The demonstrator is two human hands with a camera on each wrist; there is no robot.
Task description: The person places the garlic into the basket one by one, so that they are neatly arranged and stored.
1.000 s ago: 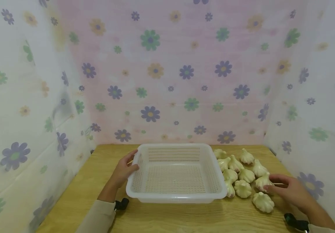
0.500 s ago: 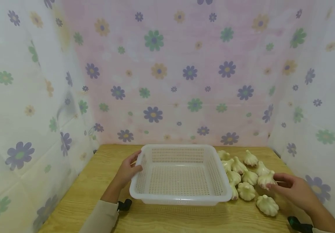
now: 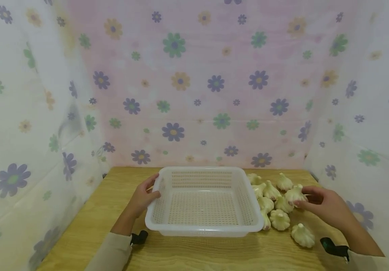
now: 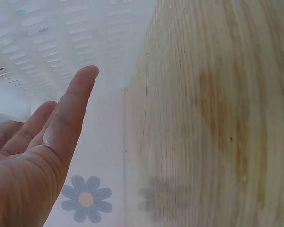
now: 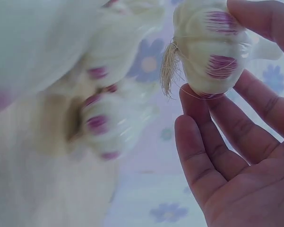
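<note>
My left hand point(image 3: 143, 197) holds the left side of a white plastic basket point(image 3: 208, 228), thumb over the rim and fingers along the outside. In the left wrist view those fingers lie almost straight against the slotted wall point(image 4: 104, 42). My right hand point(image 3: 328, 207) pinches a garlic bulb point(image 3: 295, 195) between thumb and fingertips, above the other bulbs. Up close in the right wrist view, the held garlic bulb point(image 5: 210, 47) shows purple streaks and a tuft of dry roots point(image 5: 169, 68). No bulbs lie inside the basket.
Several garlic bulbs point(image 3: 280, 219) are bunched against the basket's right side. One separate bulb point(image 3: 303, 235) lies nearer the front. The wooden table point(image 3: 194, 254) is enclosed by flower-patterned sheets point(image 3: 198, 94) at the back and both sides.
The right hand has raised its garlic bulb and carried it left and slightly back over the pile. My left hand keeps its hold on the basket; the head view shifts slightly.
</note>
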